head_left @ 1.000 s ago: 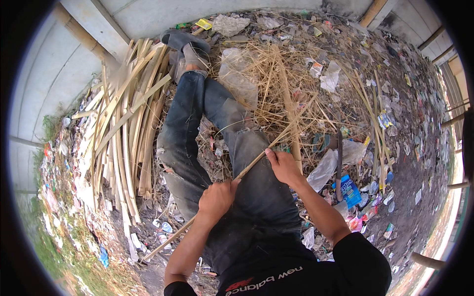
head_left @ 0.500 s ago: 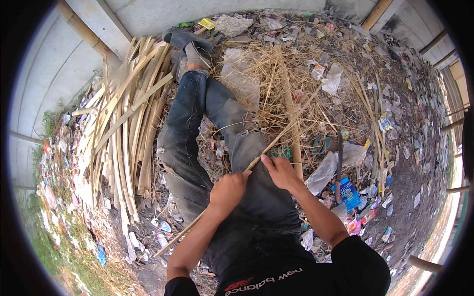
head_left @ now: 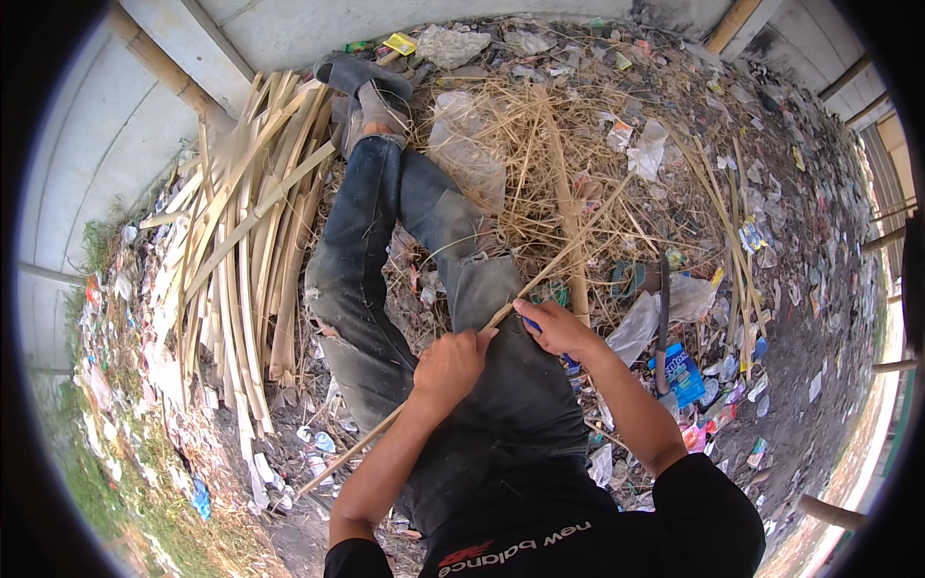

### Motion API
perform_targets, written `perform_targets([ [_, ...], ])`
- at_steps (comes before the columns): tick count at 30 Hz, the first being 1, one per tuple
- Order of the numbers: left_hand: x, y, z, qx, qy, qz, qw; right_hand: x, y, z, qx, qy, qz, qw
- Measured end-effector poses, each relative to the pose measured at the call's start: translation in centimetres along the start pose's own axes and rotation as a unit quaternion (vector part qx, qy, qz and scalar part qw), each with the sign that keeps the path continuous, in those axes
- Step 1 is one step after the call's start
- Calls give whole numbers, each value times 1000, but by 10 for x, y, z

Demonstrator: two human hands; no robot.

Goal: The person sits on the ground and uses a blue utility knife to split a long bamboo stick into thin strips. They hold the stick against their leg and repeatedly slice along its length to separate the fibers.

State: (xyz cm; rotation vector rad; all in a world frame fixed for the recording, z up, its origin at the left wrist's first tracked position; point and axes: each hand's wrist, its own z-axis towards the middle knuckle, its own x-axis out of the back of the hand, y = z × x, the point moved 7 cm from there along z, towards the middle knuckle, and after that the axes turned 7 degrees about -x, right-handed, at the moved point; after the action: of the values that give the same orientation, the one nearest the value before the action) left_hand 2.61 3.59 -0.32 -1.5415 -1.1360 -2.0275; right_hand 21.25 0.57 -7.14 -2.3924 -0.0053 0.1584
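Note:
A long, thin bamboo strip [head_left: 568,252] slants across my thighs, from the straw-like shavings at upper right down past my left forearm. My left hand [head_left: 451,368] is closed around it above my lap. Just to the right, my right hand [head_left: 559,333] is closed on a slim blue-handled tool [head_left: 531,325], whose working end I cannot make out. The thumb and fingertips of that hand are at the strip, close beside my left fist.
Many split bamboo slats [head_left: 241,260] are piled to my left. A heap of shavings [head_left: 525,144] with a thicker bamboo pole [head_left: 568,202] lies ahead. A dark curved blade-like tool [head_left: 663,323] rests at right beside a blue packet [head_left: 681,374]. Litter covers the ground; a wall [head_left: 405,24] stands ahead.
My right hand has turned and shifted slightly right and down, and the blue handle now shows in it. My left hand has moved a little to the right along with the strip.

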Motion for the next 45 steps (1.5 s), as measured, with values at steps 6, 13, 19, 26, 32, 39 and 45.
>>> perform_targets([
  [6, 8, 1, 5, 11, -103, -92, 990, 6, 0, -3, -70, -43, 37, 996],
  [13, 33, -5, -14, 25, -158, -54, 986, 1, 5, -1, -86, -131, 105, 982],
  [19, 24, -10, -15, 35, -143, -52, 988, 14, -26, -7, 196, 120, -253, 940],
  [26, 18, -6, -11, 34, -138, -51, 988, 13, -9, -10, 91, 167, -231, 954],
  [32, 13, -8, -13, 28, -128, -66, 989, 9, 8, 1, -47, -31, -16, 998],
  [39, 9, -11, -10, 35, -122, -68, 990, 2, 10, -8, -97, -121, 101, 983],
  [45, 12, -6, -9, 50, -115, -45, 991, 25, -26, -18, 232, 177, -45, 955],
])
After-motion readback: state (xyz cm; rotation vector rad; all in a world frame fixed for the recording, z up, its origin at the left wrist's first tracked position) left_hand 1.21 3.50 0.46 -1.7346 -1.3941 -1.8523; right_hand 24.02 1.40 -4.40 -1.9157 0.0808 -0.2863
